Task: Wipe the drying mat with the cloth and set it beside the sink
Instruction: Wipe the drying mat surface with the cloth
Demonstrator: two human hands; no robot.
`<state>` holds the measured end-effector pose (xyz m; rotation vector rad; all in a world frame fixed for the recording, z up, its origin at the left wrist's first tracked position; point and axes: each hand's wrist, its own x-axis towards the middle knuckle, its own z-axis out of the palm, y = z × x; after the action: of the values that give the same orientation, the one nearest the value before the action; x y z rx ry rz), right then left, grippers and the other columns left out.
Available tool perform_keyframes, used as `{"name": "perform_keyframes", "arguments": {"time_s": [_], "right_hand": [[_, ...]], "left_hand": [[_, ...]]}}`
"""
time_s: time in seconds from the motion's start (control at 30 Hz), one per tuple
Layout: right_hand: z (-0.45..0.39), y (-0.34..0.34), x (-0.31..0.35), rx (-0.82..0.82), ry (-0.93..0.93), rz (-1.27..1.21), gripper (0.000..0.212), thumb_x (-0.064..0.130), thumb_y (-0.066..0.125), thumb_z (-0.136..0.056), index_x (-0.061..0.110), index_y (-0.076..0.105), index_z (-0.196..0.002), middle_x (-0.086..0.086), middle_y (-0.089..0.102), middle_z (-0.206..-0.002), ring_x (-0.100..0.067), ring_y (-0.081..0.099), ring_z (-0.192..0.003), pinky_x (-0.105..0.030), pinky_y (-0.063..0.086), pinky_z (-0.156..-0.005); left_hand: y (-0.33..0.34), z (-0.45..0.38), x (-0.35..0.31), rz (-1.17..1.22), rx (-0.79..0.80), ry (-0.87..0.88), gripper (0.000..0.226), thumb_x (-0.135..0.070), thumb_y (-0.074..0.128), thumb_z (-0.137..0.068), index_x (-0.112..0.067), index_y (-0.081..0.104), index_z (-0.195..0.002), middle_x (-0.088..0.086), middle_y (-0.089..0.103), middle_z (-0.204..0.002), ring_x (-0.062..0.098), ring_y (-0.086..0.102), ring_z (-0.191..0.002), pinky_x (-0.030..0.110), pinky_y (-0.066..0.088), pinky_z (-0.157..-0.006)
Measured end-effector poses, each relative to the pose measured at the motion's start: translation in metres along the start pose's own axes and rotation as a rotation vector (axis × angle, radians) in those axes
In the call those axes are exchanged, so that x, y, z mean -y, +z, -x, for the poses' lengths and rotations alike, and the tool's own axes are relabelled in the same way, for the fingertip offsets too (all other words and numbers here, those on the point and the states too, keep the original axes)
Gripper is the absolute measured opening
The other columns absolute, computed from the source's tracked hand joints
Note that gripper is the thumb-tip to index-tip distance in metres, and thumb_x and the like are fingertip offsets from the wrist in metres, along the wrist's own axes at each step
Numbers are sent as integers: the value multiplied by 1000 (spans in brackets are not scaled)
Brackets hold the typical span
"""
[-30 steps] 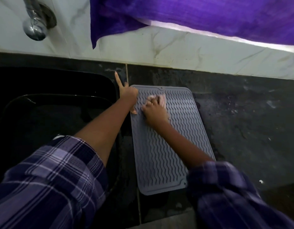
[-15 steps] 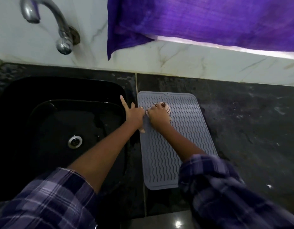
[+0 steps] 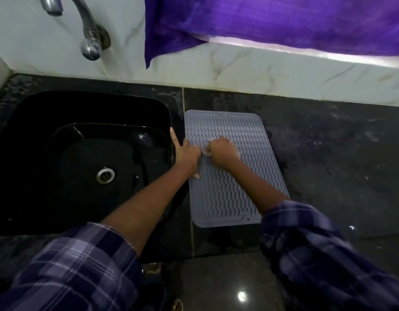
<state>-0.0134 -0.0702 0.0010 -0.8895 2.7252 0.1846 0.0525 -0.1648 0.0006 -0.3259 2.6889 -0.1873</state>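
Head view: we find the drying mat (image 3: 234, 176) flat on the tabletop (image 3: 328, 164), long axis running away from us, just right of the sink (image 3: 82, 108). Right hand (image 3: 222, 151) closed on, apparently, the cloth (image 3: 206, 151) mid-mat; left hand (image 3: 186, 152) spread open, pinning its near-sink edge.

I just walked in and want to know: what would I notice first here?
Two hands meet on a grey wavy drying mat lying on the dark counter: the right hand presses a pale cloth, the left hand steadies the mat's edge. Left sits a shiny black sink; above hangs a bright purple curtain.
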Motion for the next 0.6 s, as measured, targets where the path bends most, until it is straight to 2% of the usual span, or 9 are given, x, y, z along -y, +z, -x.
{"name": "perform_keyframes", "arguments": {"time_s": [0.07, 0.13, 0.23, 0.3, 0.37, 0.43, 0.47, 0.53, 0.6], "right_hand": [[16, 28, 12, -21, -38, 141, 40, 18, 44, -95, 8, 50, -133, -14, 43, -144, -34, 32, -136, -47, 29, -113], [54, 51, 12, -28, -80, 160, 49, 17, 43, -94, 6, 36, -142, -17, 30, -151, -38, 20, -142, -53, 21, -116], [140, 71, 9, 110, -151, 133, 61, 19, 51, -90, 10, 28, -146, -16, 17, -156, -41, 9, -144, -58, 18, -116], [166, 66, 6, 238, -165, 65, 58, 23, 58, -87, 14, 39, -141, -11, 30, -151, -36, 23, -141, -53, 26, -112], [147, 34, 3, 315, -65, -100, 40, 33, 58, -89, 11, 57, -123, -11, 54, -131, -28, 48, -125, -44, 37, -107], [105, 4, -2, 261, 28, -252, 32, 34, 57, -90, 8, 65, -106, -12, 66, -111, -25, 61, -106, -37, 45, -99], [85, -6, -4, 160, 50, -298, 30, 31, 55, -92, 7, 67, -106, -13, 67, -110, -26, 61, -105, -37, 46, -97], [58, -5, 3, 26, 61, -197, 32, 28, 50, -94, 8, 65, -115, -17, 63, -119, -31, 55, -115, -40, 43, -103], [56, 22, 15, 38, 43, 9, 41, 25, 46, -95, 5, 52, -131, -21, 47, -138, -36, 37, -132, -48, 28, -114]], "left_hand": [[4, 0, -1, 12, -33, -16, 68, -64, 76, -57, -26, 65, -113, 0, 62, -118, 25, 38, -130, 77, -14, -99], [5, 1, 1, 1, -32, -23, 63, -65, 76, -56, -28, 67, -106, 0, 63, -113, 25, 39, -127, 77, -14, -99], [2, 4, 0, -23, -23, -20, 62, -65, 76, -58, -26, 67, -104, 3, 62, -116, 28, 36, -131, 77, -14, -99], [-3, 12, -1, -62, -18, -14, 61, -64, 75, -60, -24, 67, -106, 5, 60, -123, 30, 32, -136, 76, -13, -100], [-8, 21, -5, -94, -35, -12, 58, -62, 75, -62, -24, 67, -105, 4, 59, -125, 32, 30, -137, 75, -11, -103], [-10, 30, -10, -117, -31, -21, 62, -61, 76, -63, -23, 65, -111, 5, 56, -131, 33, 27, -139, 75, -10, -104], [-8, 34, -12, -128, -17, -19, 70, -61, 76, -63, -23, 61, -120, 5, 53, -136, 33, 25, -140, 75, -10, -103], [-3, 40, -15, -115, 8, -6, 81, -60, 76, -63, -23, 53, -131, 4, 49, -140, 32, 23, -142, 74, -11, -104], [3, 43, -13, -86, -7, -2, 71, -58, 77, -63, -25, 60, -125, 2, 55, -134, 30, 27, -140, 75, -10, -104]]}}
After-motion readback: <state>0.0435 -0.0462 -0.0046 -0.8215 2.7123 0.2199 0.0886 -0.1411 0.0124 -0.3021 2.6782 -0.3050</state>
